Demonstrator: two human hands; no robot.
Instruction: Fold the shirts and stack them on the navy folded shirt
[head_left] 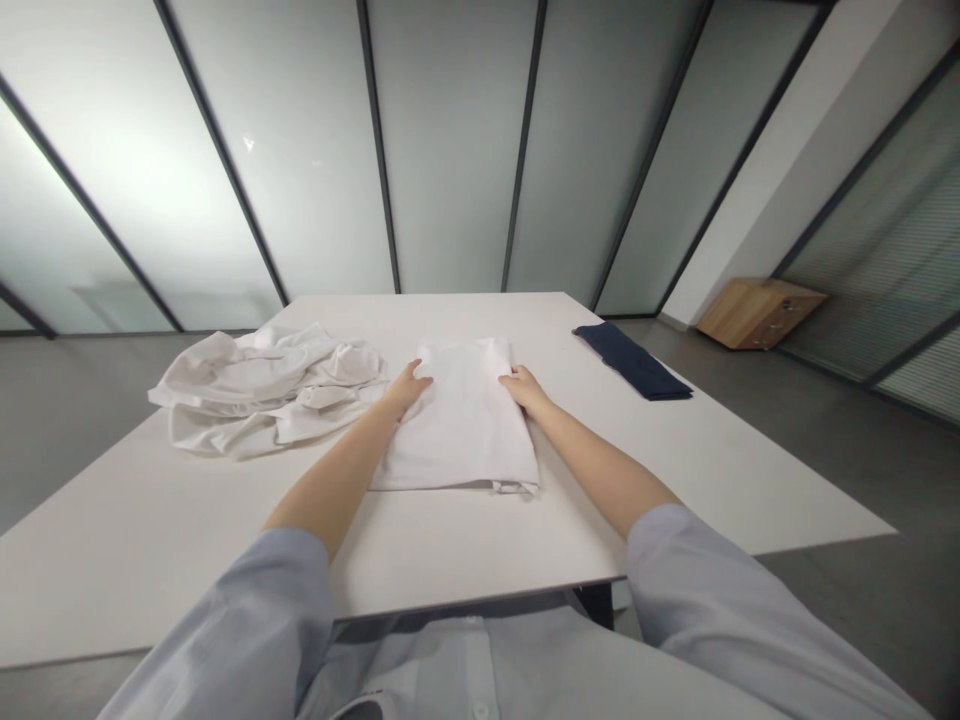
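A folded white cloth (465,420) lies flat on the table in front of me, its layers showing at the near right corner. I cannot tell what kind of garment or sheet it is. At its left edge, toward the far end, my left hand (409,386) grips it with the thumb on top and the other fingers mostly hidden. Across from it, my right hand (526,389) holds the right edge in the same way, thumb over the cloth. Left of my left hand sits a crumpled heap of white fabric (262,385).
The white table (465,560) reaches from my waist to near the frosted glass wall (457,150). A dark blue folded cloth (634,362) lies by its right edge. Beyond, on the grey floor, stands a wooden drawer cabinet (757,312).
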